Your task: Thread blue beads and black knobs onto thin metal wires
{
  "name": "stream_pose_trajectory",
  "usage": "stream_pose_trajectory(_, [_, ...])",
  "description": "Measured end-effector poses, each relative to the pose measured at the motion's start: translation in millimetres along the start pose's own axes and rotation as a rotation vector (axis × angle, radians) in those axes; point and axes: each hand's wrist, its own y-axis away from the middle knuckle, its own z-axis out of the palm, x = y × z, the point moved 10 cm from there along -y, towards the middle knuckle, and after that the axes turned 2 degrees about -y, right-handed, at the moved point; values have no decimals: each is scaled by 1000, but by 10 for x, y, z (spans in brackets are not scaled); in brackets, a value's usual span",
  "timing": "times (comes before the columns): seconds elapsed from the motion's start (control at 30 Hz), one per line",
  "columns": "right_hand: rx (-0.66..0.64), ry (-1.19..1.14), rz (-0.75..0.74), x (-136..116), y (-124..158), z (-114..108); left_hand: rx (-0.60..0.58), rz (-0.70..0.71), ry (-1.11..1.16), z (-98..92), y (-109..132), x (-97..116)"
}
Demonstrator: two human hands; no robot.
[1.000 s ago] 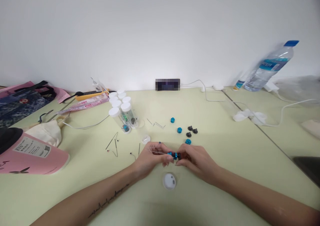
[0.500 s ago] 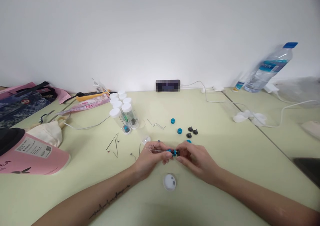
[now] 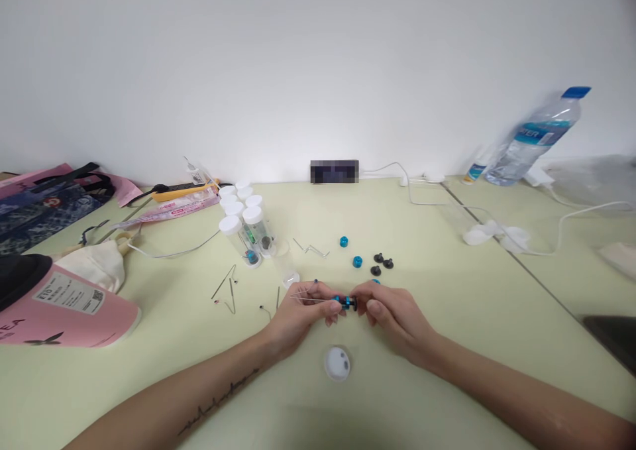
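My left hand (image 3: 298, 314) pinches a small blue metal fitting (image 3: 342, 301) between thumb and fingers. Thin stiff wires (image 3: 313, 297) stretch leftward across this hand from near the fitting. A black flanged screw (image 3: 353, 303) sits at the fitting's right end. Curled round that end is my right hand (image 3: 397, 314), its fingertips at the screw and its thumb drawn back a little. Beyond the hands lie blue knobs (image 3: 358, 262) and loose black flanged screws (image 3: 376, 271). A white round lid (image 3: 337, 364) with small dark bits in it rests in front of the hands.
Several clear tubes with white caps (image 3: 253, 215) stand back left. Bent metal wires (image 3: 231, 291) and hex keys (image 3: 313, 249) lie on the table. A pink cup (image 3: 74, 304) is at left, a water bottle (image 3: 539, 138) back right. A white cable (image 3: 477, 208) crosses the right side.
My right thumb has pulled back from the black screw, so more of its dark flange shows. My left hand and the blue fitting stay nearly where they were.
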Motion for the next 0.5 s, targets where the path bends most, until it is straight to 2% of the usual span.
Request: stream_pose_trajectory(0.5, [24, -110, 37, 18, -1, -36, 25, -19, -20, -18, -1, -17])
